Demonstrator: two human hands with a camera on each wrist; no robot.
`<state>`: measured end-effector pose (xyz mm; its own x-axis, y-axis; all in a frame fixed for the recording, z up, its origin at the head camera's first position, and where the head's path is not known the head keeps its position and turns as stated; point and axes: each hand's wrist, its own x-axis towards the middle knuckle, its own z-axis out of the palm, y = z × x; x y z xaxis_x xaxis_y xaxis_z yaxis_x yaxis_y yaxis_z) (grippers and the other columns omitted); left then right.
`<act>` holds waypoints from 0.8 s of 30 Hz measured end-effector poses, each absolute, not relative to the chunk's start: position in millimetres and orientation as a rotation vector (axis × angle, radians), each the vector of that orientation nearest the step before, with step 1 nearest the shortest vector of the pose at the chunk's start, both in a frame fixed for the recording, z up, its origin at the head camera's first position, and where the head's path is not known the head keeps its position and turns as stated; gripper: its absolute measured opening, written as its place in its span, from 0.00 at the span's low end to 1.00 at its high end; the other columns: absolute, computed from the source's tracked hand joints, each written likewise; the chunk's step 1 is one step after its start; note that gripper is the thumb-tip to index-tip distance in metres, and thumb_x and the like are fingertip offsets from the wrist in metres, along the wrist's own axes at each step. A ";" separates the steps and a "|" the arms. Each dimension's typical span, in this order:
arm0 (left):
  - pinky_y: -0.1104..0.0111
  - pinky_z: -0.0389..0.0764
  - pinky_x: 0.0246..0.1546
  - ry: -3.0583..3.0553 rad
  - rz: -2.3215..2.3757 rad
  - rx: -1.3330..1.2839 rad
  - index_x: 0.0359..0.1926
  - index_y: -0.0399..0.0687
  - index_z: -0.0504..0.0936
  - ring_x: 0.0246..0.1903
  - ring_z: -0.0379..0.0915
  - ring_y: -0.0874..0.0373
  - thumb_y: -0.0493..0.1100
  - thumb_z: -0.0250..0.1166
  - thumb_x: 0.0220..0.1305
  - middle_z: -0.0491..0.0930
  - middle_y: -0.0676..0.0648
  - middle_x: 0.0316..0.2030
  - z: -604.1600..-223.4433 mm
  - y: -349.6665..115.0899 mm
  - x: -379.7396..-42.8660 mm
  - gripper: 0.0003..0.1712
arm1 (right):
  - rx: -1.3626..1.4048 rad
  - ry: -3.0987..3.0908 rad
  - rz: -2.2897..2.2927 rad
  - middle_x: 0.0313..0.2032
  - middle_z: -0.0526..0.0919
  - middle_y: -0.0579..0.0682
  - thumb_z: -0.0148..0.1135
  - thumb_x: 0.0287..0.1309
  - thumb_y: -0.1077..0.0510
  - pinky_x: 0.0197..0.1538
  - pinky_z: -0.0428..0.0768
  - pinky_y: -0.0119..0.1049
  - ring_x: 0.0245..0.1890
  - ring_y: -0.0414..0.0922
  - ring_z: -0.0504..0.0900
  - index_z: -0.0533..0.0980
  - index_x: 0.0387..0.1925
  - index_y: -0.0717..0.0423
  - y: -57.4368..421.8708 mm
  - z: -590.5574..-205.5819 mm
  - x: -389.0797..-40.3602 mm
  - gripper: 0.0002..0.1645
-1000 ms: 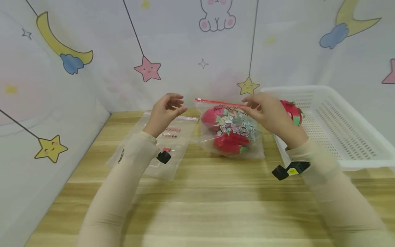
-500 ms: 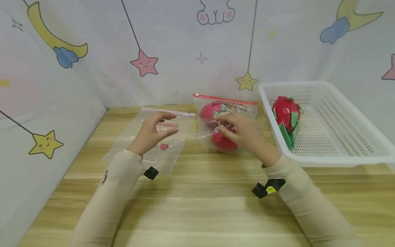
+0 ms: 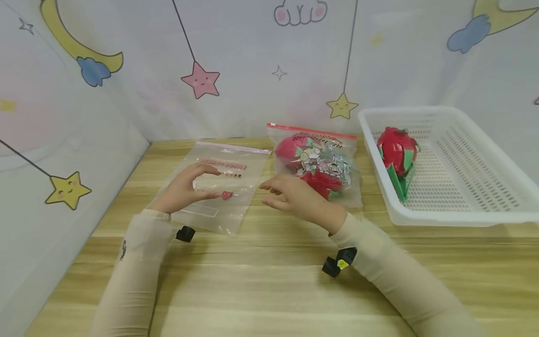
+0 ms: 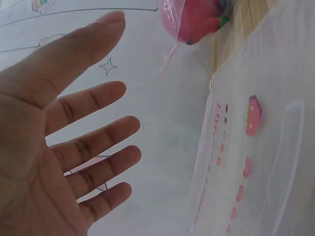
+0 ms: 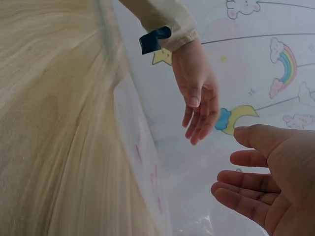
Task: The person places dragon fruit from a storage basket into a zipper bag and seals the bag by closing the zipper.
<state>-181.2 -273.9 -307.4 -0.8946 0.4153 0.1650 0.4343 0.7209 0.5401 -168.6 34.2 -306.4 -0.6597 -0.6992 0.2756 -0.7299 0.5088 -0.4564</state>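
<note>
From here I see left hand (image 3: 178, 193) and right hand (image 3: 301, 199) empty, fingers relaxed; I should pinch only one edge of the flat bag (image 3: 233, 185) below the left ones.

In the head view, part of the pink-zipped bag (image 3: 242, 185) is covered by the left hand (image 3: 184, 189), and the lower-left part of the lower dragon fruit (image 3: 323, 182) by the right hand (image 3: 301, 199). The lettering (image 3: 318, 137) on the red-zipped bag (image 3: 353, 189) is too small to be read. The white basket (image 3: 463, 218) is cropped at the right, both sleeves (image 3: 132, 276) at the bottom. In the left wrist view, the red-zipped bag is cut off by the top edge.
</note>
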 end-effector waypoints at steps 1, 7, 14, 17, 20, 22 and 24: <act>0.43 0.60 0.67 -2.905 -0.912 -0.692 0.57 0.48 0.76 0.66 0.60 0.42 0.46 0.74 0.53 0.74 0.43 0.59 -308.3 -278.7 -180.8 0.30 | 1.289 -2.702 0.827 0.50 0.82 0.53 0.61 0.63 0.51 0.51 0.82 0.39 0.45 0.46 0.83 0.77 0.54 0.58 29.3 -307.4 -168.6 0.22; 0.43 0.59 0.66 -2.969 -0.889 -0.638 0.60 0.46 0.74 0.66 0.60 0.42 0.49 0.73 0.54 0.72 0.42 0.61 -311.4 -299.2 -182.7 0.33 | 1.349 -2.768 0.684 0.53 0.82 0.53 0.61 0.63 0.48 0.55 0.80 0.39 0.51 0.46 0.82 0.76 0.56 0.57 0.4 -315.3 -168.4 0.25; 0.42 0.59 0.66 -3.019 -0.879 -0.542 0.61 0.43 0.73 0.66 0.59 0.40 0.50 0.72 0.55 0.70 0.38 0.63 -320.1 -317.4 -186.5 0.35 | 1.350 -2.816 0.585 0.55 0.80 0.56 0.60 0.63 0.47 0.65 0.72 0.41 0.59 0.50 0.77 0.75 0.57 0.59 -26.0 -334.9 -179.5 0.27; 0.42 0.59 0.66 -3.027 -0.872 -0.497 0.61 0.41 0.72 0.66 0.59 0.38 0.50 0.71 0.57 0.69 0.36 0.64 -327.8 -326.6 -188.7 0.34 | 1.294 -2.864 0.561 0.57 0.78 0.56 0.61 0.63 0.46 0.67 0.70 0.41 0.61 0.51 0.75 0.74 0.58 0.60 -32.0 -343.6 -185.2 0.28; 0.41 0.60 0.65 -3.041 -0.849 -0.475 0.61 0.40 0.72 0.65 0.59 0.36 0.48 0.70 0.58 0.68 0.34 0.64 -335.1 -336.0 -190.3 0.33 | 1.239 -2.908 0.517 0.59 0.76 0.56 0.61 0.62 0.44 0.69 0.68 0.40 0.62 0.51 0.73 0.73 0.60 0.59 -36.3 -350.6 -190.1 0.32; 0.41 0.59 0.65 -3.052 -0.841 -0.465 0.61 0.39 0.72 0.66 0.59 0.35 0.48 0.70 0.58 0.68 0.33 0.64 -337.9 -340.9 -190.8 0.33 | 1.222 -2.922 0.502 0.60 0.75 0.57 0.62 0.61 0.42 0.70 0.67 0.40 0.63 0.51 0.72 0.72 0.61 0.59 -39.1 -353.2 -192.9 0.34; 0.40 0.58 0.65 -3.068 -0.826 -0.443 0.61 0.38 0.71 0.66 0.58 0.34 0.48 0.70 0.58 0.67 0.32 0.64 -339.5 -344.9 -191.5 0.34 | 1.219 -2.935 0.501 0.61 0.74 0.57 0.63 0.60 0.42 0.70 0.66 0.40 0.64 0.52 0.71 0.70 0.62 0.60 -41.5 -354.6 -194.9 0.36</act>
